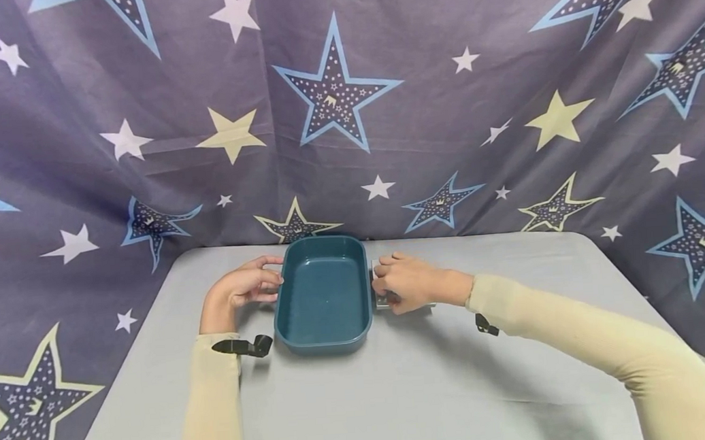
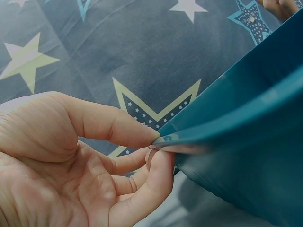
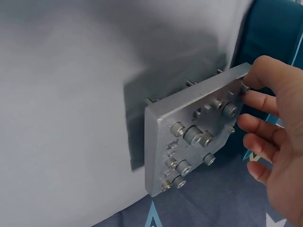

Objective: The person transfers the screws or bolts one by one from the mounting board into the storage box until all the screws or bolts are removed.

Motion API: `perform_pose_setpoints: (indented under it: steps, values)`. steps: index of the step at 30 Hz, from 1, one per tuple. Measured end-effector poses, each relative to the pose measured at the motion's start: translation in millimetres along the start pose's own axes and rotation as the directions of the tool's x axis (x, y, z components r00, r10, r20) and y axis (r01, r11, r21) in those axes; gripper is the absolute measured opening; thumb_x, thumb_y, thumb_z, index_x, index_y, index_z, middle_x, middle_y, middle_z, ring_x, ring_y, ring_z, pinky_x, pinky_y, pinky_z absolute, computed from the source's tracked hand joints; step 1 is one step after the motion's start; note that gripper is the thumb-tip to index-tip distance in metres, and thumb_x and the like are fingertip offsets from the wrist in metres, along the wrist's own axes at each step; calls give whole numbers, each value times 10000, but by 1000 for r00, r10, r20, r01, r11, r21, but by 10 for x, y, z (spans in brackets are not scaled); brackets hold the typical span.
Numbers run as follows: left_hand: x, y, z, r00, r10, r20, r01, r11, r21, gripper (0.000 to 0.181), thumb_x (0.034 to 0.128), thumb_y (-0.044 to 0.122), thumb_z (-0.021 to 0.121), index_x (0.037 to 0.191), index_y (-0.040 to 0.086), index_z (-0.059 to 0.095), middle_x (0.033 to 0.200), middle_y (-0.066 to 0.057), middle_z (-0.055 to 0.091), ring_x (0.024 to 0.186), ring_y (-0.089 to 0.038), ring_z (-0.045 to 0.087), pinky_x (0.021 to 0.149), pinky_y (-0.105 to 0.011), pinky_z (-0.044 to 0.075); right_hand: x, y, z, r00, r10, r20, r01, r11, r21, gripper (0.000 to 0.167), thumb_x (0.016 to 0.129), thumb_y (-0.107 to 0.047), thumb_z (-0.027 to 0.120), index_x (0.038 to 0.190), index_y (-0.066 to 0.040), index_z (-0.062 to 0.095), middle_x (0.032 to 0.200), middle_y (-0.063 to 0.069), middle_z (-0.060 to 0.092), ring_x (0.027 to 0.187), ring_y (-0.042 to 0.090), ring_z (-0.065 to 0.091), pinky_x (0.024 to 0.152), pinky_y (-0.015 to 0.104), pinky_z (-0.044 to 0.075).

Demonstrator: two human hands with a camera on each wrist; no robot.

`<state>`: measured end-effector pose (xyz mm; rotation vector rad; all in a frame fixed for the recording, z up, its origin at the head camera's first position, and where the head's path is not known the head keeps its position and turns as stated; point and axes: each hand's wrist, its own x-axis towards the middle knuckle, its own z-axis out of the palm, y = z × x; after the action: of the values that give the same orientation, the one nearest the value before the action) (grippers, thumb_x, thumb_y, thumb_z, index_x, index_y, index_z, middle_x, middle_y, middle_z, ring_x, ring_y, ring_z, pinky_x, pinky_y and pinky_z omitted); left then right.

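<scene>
A deep teal plastic tub (image 1: 327,297) sits on the table. My left hand (image 1: 249,285) is at its left side, and in the left wrist view thumb and forefinger pinch the tub's rim (image 2: 218,130). Right of the tub lies a thick silver metal plate (image 3: 196,113) set with several socket-head bolts (image 3: 192,135), their threaded ends poking out behind it. My right hand (image 1: 409,283) covers most of the plate in the head view. In the right wrist view its fingertips pinch a bolt (image 3: 245,89) near the plate's corner; the fingers partly hide that bolt.
A pale cloth covers the table (image 1: 438,391). Behind it hangs a dark curtain (image 1: 434,153) printed with stars. Black camera mounts are strapped at both wrists, and the tub stands close to the table's back edge.
</scene>
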<state>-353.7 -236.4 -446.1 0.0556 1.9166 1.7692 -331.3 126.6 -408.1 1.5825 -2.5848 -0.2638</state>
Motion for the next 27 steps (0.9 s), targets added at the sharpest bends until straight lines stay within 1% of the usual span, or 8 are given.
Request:
perform_pose_setpoints:
  steps: [3, 6, 13, 17, 21, 24, 27]
  values:
    - [-9, 14, 0, 1000, 3, 8, -3, 1000, 4, 720, 929, -21, 531, 1561, -13, 185, 939, 15, 581, 829, -67, 630, 735, -240, 595, 2, 7, 28, 1000, 3, -22, -4, 1000, -17, 109, 770, -226, 758, 826, -205, 667, 852, -42, 586, 851, 162, 453, 734, 297, 339]
    - [-20, 21, 11, 1000, 6, 14, -6, 1000, 6, 732, 931, -20, 530, 1567, -18, 169, 942, 19, 582, 843, -70, 633, 740, -242, 596, 1, 11, 35, 1000, 12, -26, -12, 1000, -21, 110, 768, -222, 755, 812, -210, 655, 848, -49, 585, 851, 159, 459, 737, 295, 338]
    - [-16, 9, 17, 1000, 10, 13, -10, 1000, -2, 724, 934, -23, 529, 1566, -16, 176, 984, 0, 603, 849, -70, 642, 733, -238, 597, 22, 11, 37, 999, 38, -12, -38, 998, 53, 137, 764, -173, 766, 788, -198, 633, 838, -53, 582, 848, 150, 482, 736, 281, 347]
    - [-28, 10, 9, 1000, 9, 18, -9, 1000, -8, 731, 930, -26, 528, 1568, -17, 170, 965, 1, 597, 828, -67, 635, 719, -230, 596, 36, 13, 60, 999, 32, -13, -31, 999, 44, 132, 771, -177, 748, 792, -211, 622, 838, -70, 578, 842, 134, 468, 738, 271, 334]
    - [-23, 16, 7, 1000, 12, 26, -12, 1000, -7, 729, 930, -26, 529, 1566, -21, 174, 952, 8, 599, 821, -63, 632, 720, -232, 592, 25, 13, 66, 999, 27, -35, -25, 999, 46, 146, 762, -165, 749, 786, -215, 614, 828, -75, 565, 830, 130, 437, 741, 271, 302]
    - [-19, 23, 14, 1000, 14, 19, -13, 1000, -12, 721, 925, -27, 532, 1561, -17, 190, 944, 10, 603, 823, -68, 634, 722, -235, 590, 18, 20, 75, 998, -4, -68, 4, 1000, 5, 148, 754, -165, 756, 782, -213, 618, 830, -70, 568, 830, 137, 441, 742, 279, 306]
    - [-29, 30, 21, 1000, 9, 15, -9, 1000, -13, 725, 923, -26, 532, 1561, -16, 188, 939, 13, 605, 826, -70, 637, 724, -239, 592, 14, 30, 102, 995, -61, -84, 54, 995, -80, 123, 768, -184, 745, 802, -210, 630, 844, -64, 576, 837, 140, 455, 748, 283, 332]
